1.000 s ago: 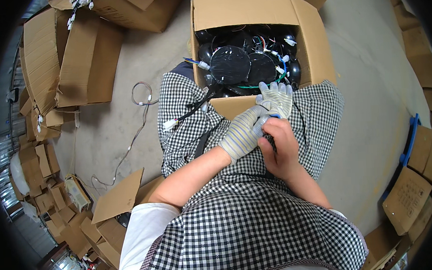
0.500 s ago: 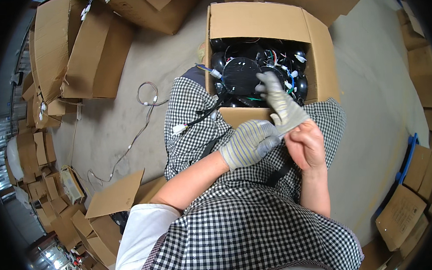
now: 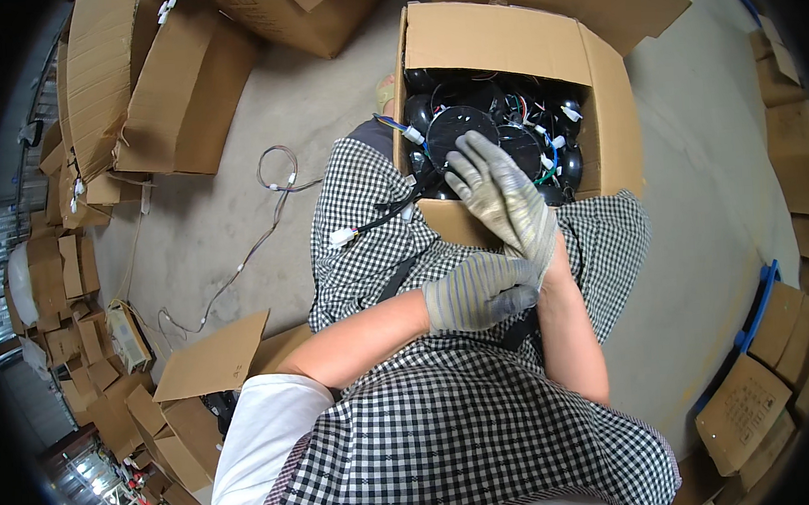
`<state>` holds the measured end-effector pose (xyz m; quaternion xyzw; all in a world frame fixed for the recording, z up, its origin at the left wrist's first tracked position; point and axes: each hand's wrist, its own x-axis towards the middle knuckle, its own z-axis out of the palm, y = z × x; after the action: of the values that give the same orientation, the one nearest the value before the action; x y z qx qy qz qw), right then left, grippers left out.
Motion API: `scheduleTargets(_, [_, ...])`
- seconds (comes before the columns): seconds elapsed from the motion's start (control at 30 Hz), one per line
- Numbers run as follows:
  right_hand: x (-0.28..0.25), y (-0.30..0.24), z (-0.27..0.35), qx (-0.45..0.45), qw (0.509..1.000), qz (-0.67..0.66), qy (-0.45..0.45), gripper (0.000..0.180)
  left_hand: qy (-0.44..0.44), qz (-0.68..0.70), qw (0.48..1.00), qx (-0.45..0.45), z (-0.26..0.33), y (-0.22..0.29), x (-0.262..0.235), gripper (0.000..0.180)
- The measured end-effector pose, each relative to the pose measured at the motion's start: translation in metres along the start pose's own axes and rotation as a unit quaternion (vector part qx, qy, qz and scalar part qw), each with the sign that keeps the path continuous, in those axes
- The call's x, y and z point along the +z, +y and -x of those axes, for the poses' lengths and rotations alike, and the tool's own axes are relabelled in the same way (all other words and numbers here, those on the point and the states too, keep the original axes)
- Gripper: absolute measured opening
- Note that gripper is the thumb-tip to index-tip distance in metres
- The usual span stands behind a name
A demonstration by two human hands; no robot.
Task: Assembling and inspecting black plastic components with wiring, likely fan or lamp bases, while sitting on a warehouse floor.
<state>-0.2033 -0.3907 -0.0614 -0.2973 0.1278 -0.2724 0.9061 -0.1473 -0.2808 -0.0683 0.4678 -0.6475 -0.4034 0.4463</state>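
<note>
A grey work glove with yellowish stripes [image 3: 536, 232] covers my right hand [image 3: 502, 188], whose fingers stretch out over the near edge of an open cardboard box [image 3: 503, 37]. My left hand [image 3: 480, 292], in a matching glove, is closed at the right wrist and grips that glove's cuff. Inside the box lie several round black parts [image 3: 453, 140] with coloured wires and white plugs [image 3: 559, 141]. A black cable with a white connector [image 3: 341, 237] hangs over the box's near left corner onto my checked apron [image 3: 355, 186].
A thin cable [image 3: 279, 209] loops across the grey floor on the left. Large cardboard boxes [image 3: 186, 99] stand at the upper left, with another opened box [image 3: 214, 363] near my left elbow. More cartons and a blue metal frame [image 3: 760, 307] line the right side.
The glove, earlier hanging loose past my bare right hand, now sits over that hand with its fingers extended. My left hand has moved slightly down, still at the cuff.
</note>
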Motion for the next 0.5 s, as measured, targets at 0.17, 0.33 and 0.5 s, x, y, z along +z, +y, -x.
scheduleTargets(0.17, [0.004,-0.002,-0.004,-0.006,0.998,0.057,-0.025,0.05,-0.047,0.033,0.998,-0.007,-0.006,0.012,-0.015,0.022])
scheduleTargets(0.33, [0.011,-0.001,-0.013,0.063,0.993,0.063,0.076,0.049,-0.058,0.087,0.994,-0.028,-0.001,0.017,-0.013,0.021])
scheduleTargets(0.5, [0.007,0.006,-0.003,0.017,0.994,0.042,0.097,0.049,-0.1,0.117,0.987,-0.048,-0.004,0.025,-0.01,0.018])
